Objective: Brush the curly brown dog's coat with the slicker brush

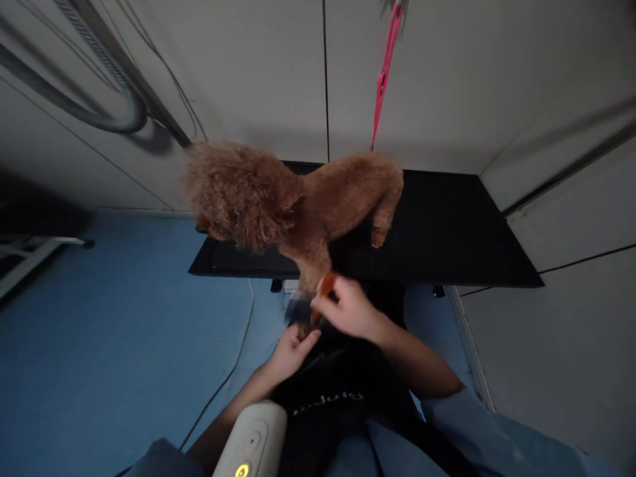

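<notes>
A small curly brown dog stands on a black table, its head to the left. A pink leash hangs down to its back. My left hand reaches up under the dog's front leg and holds the paw. My right hand is closed on an orange-handled brush whose head lies against that leg, blurred by motion.
A white device with a lit yellow light sits at my chest. A thin cable runs across the blue floor. A grey hose curves along the white wall on the left.
</notes>
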`<move>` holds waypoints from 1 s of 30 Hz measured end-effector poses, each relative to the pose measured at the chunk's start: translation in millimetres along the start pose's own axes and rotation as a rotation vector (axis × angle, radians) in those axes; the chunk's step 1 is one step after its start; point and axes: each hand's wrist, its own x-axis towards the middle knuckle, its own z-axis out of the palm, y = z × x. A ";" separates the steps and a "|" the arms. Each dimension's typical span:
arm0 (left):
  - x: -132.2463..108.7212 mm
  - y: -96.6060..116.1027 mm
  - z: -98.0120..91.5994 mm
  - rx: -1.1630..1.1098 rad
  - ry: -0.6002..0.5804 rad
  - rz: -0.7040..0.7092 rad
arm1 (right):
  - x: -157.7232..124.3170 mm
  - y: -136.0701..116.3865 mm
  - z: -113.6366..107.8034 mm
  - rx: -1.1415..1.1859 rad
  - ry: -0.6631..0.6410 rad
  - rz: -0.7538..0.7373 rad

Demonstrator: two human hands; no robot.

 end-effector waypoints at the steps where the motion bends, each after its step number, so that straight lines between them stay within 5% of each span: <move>1: -0.7 -0.9 0.9 0.025 0.015 0.009 | 0.8 -2.2 0.5 -0.037 0.136 0.030; 3: -2.4 -2.9 2.4 0.064 0.016 0.009 | 2.5 -7.0 1.1 -0.106 0.343 0.043; 7: -5.0 -5.0 4.9 0.066 0.050 0.029 | 5.1 -15.4 2.8 -0.146 -0.086 -0.030; 8: -5.3 -4.4 5.4 0.063 0.058 0.035 | 6.1 -16.2 2.4 -0.166 -0.086 0.001; 11: -5.5 -0.8 6.2 0.045 0.038 0.033 | 7.4 -16.5 -1.3 -0.249 0.250 0.103; 12: -5.7 0.6 6.0 0.033 0.030 0.030 | 6.4 -16.4 -2.2 -0.250 0.260 0.086; 16: -6.9 6.8 2.5 -0.044 -0.066 -0.045 | -1.2 -15.2 -1.0 -0.111 -0.099 -0.004; 20: -8.8 16.2 -5.5 -0.156 -0.242 -0.063 | -5.8 -13.9 0.8 -0.076 0.237 0.080; 24: -10.1 21.9 -13.7 -0.150 -0.312 -0.087 | -10.3 -14.1 4.0 -0.020 -0.069 -0.027; 28: -10.6 20.1 -15.8 -0.256 -0.345 -0.099 | -12.0 -10.4 2.2 -0.068 0.296 0.072; 30: -11.0 17.2 -15.7 -0.259 -0.374 -0.105 | -14.8 -11.3 2.5 -0.035 0.142 0.008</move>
